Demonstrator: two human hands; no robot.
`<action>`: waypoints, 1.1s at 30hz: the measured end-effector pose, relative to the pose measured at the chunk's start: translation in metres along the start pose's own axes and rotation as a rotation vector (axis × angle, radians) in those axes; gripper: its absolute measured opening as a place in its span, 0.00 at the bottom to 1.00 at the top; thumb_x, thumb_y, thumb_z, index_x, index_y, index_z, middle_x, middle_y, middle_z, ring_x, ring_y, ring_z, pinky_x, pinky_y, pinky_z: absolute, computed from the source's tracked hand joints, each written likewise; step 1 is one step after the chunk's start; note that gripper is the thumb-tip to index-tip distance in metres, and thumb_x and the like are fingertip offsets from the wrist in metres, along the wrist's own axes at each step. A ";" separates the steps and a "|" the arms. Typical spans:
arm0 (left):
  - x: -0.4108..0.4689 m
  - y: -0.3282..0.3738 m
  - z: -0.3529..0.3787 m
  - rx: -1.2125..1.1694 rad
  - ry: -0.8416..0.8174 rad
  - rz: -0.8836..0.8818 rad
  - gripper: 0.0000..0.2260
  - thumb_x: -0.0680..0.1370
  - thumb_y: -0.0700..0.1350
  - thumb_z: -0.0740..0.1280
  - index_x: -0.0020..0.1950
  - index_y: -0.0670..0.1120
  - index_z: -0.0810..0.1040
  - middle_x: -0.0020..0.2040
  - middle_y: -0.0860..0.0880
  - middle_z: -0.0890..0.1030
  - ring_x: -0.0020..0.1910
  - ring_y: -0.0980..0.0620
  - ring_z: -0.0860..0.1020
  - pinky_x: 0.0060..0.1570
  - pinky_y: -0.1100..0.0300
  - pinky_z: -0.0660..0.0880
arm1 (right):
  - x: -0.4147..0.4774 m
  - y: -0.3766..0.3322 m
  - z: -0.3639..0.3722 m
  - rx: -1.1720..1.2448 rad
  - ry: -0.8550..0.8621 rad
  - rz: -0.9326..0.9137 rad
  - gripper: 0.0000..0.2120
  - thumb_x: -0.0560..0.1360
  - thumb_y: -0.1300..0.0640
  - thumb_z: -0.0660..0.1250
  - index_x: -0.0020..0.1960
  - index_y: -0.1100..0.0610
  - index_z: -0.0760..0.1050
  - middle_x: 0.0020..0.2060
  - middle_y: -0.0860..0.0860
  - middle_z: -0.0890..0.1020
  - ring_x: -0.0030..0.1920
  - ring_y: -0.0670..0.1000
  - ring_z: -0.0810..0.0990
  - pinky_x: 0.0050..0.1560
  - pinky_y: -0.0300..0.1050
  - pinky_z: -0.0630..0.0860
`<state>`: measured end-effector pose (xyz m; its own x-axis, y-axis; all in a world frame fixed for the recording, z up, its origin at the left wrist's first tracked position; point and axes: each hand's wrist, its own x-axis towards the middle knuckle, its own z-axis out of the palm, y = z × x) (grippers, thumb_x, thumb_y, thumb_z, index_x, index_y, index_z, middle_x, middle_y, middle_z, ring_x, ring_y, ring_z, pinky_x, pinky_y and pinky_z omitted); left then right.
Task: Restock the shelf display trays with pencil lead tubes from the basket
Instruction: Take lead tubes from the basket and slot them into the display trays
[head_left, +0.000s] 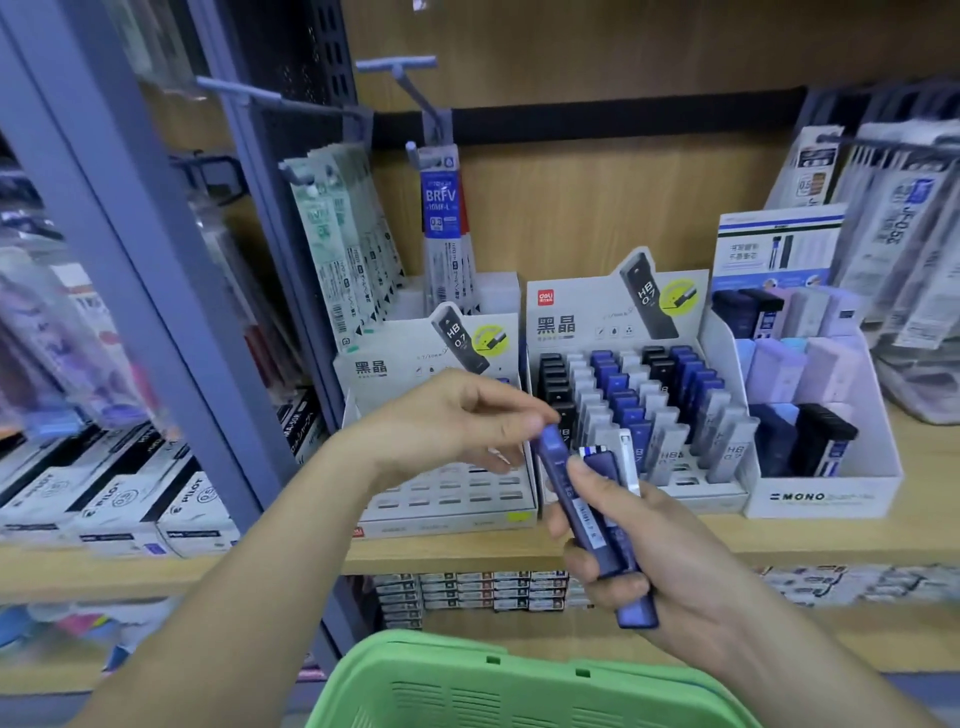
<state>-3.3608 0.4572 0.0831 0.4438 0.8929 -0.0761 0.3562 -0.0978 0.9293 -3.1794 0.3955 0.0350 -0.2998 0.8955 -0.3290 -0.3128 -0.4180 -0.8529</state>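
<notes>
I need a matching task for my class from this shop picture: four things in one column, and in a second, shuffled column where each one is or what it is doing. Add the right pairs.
Column one
1. left hand
2. right hand
3. green basket
4. MONO box

Column two
A. stands on the shelf, to the right of both hands
B. pinches the top end of one blue tube
C. lies at the bottom of the view, below both hands
D. has a bunch of tubes in its grip

Pairs: 1-B, 2-D, 3-C, 4-A
</notes>
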 end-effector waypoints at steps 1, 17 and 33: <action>-0.001 0.002 0.002 -0.023 -0.071 0.021 0.10 0.72 0.42 0.71 0.53 0.47 0.82 0.44 0.49 0.83 0.43 0.55 0.80 0.45 0.62 0.78 | 0.000 -0.001 0.000 0.011 -0.006 0.000 0.17 0.70 0.48 0.69 0.50 0.61 0.75 0.33 0.55 0.78 0.23 0.48 0.70 0.16 0.31 0.57; 0.010 0.013 0.007 0.029 0.083 0.011 0.05 0.75 0.34 0.68 0.45 0.41 0.83 0.33 0.47 0.83 0.32 0.55 0.80 0.37 0.65 0.79 | -0.008 -0.016 -0.028 -0.456 0.072 0.002 0.12 0.76 0.45 0.68 0.48 0.54 0.75 0.34 0.54 0.81 0.24 0.47 0.62 0.21 0.34 0.56; 0.052 0.057 0.082 -0.028 0.535 0.282 0.07 0.74 0.35 0.71 0.44 0.48 0.82 0.33 0.50 0.83 0.31 0.55 0.80 0.37 0.64 0.79 | -0.038 -0.068 -0.107 -0.007 0.271 -0.185 0.14 0.73 0.47 0.67 0.47 0.58 0.81 0.39 0.55 0.84 0.30 0.48 0.78 0.21 0.35 0.70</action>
<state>-3.2504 0.4620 0.1026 0.0404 0.9322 0.3597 0.2603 -0.3574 0.8969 -3.0503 0.4063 0.0618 0.0128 0.9647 -0.2629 -0.3329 -0.2438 -0.9109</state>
